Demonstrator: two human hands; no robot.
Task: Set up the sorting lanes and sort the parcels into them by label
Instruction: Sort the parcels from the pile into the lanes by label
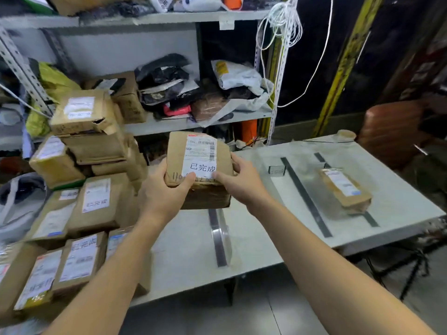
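Above table (266,228), left hand (162,189), right hand (242,180) grip dented, seemingly cardboard parcel (176,151).

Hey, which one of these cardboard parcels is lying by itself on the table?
The brown parcel at the table's right, alone over the rightmost tape strip. The left hand and right hand grip the held parcel; the rest form a stack at left.

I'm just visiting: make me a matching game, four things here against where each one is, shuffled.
1. brown cardboard parcel with large white label
2. brown taped parcel with small label
3. white coiled cord
4. white plastic mailer bag

A. hangs by the perforated shelf post
B. lies on the white table
C. gripped by left hand and right hand
D. lies on the grey metal shelf

Pairs: 1-C, 2-B, 3-A, 4-D.
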